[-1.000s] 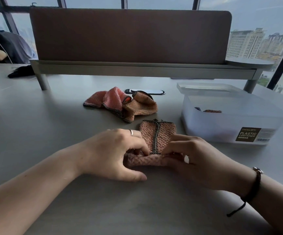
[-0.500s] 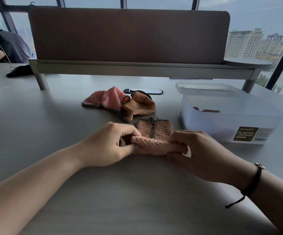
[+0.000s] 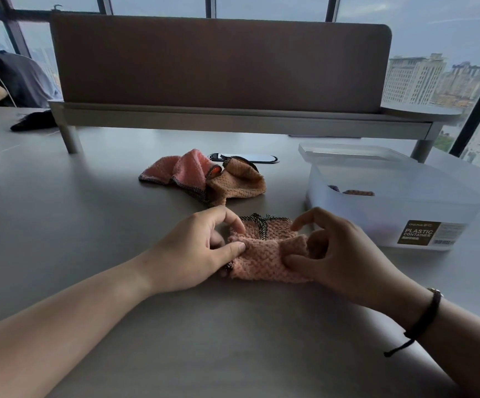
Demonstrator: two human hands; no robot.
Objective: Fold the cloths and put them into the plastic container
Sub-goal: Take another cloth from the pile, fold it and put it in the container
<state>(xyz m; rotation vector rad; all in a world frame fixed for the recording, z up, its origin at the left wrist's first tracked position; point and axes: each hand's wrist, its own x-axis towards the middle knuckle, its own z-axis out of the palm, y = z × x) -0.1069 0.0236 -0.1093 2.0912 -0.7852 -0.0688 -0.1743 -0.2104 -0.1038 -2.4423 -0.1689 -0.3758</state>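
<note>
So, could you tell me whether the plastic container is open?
Open: the plastic container has no lid on, and folded cloths show inside.

bare table [image 3: 60, 225] open leftward, crumpled cloths [image 3: 204, 179] behind, plastic container [image 3: 391, 214] blocking right

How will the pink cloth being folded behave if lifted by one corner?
Probably floppy: the pink cloth bends softly where both hands pinch it. Likely light, since fingertips alone move it. Its nubby weave suggests good grip, though the fold would probably fall open.
</note>
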